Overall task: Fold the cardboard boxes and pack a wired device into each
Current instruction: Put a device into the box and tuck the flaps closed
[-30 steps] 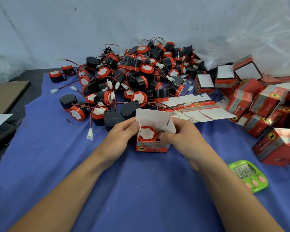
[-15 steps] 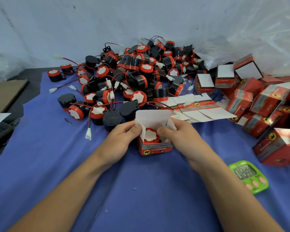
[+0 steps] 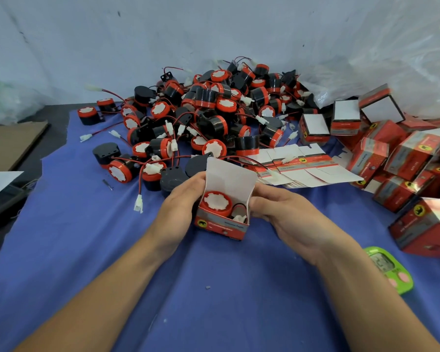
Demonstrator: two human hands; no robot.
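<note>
A blue cloth [image 3: 87,250] over the table carries everything. On its far middle sprawls a heap of round black-and-red wired devices [image 3: 208,118]. To the right lies a pile of closed red cardboard boxes [image 3: 404,158], with a fan of flat unfolded box blanks [image 3: 310,168] between the two. Near centre, the left hand [image 3: 181,207] and right hand [image 3: 285,214] are close together, each clasping one side of a small open red-and-white cardboard box [image 3: 221,224]. One red-capped device [image 3: 217,202] sits inside, its wire and white plug [image 3: 240,218] tucked to the right. The white lid flap [image 3: 229,174] stands upright, so this looks like the closing step. Next, the flap needs folding down and tucking in without pinching the wire.
</note>
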